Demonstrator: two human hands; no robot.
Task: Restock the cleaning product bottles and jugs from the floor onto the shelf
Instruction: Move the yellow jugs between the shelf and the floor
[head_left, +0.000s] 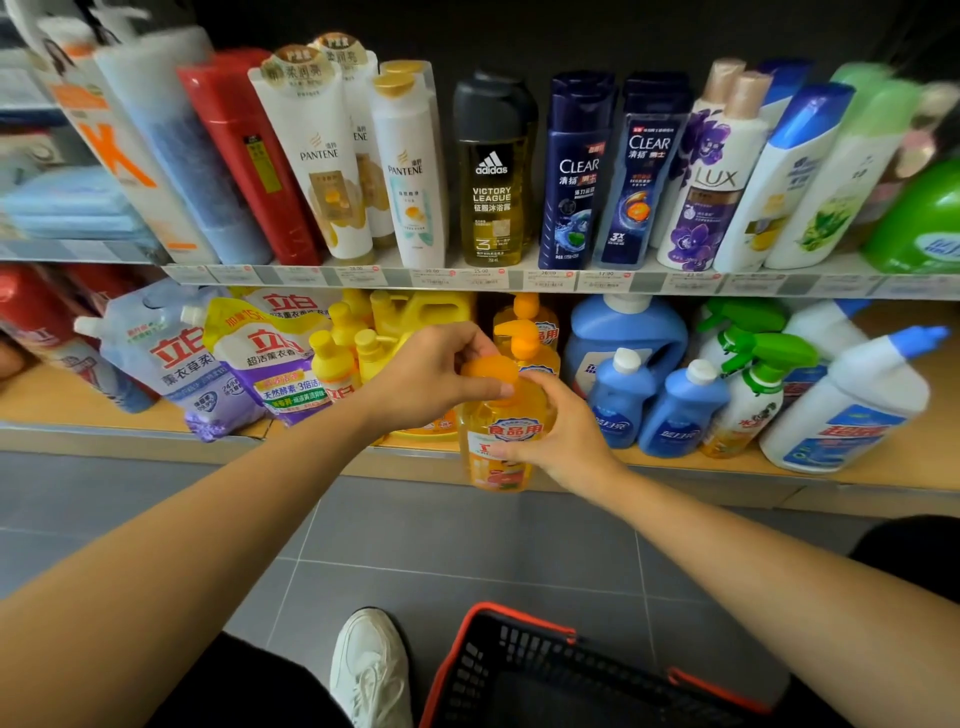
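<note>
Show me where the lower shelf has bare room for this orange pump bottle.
Bare wood shows on the lower shelf left of the refill pouches and at its far right, past the white angled-neck bottle. Between them it is crowded: yellow jugs, blue bottles, spray bottles, leaving only a thin front strip near the held orange pump bottle.

Upper row: white Pantene tube (317, 156), white Pantene bottle (410, 171), black-capped adidas bottle (491, 176), two dark blue Clear bottles (574, 176), white-and-purple Lux bottle (706, 176), all upright, close together. Price labels (480, 275) run along the edge beneath. Grey tiled floor (467, 530) carries a black, red-rimmed basket (524, 619); white sneaker (371, 665) just beside it.
</note>
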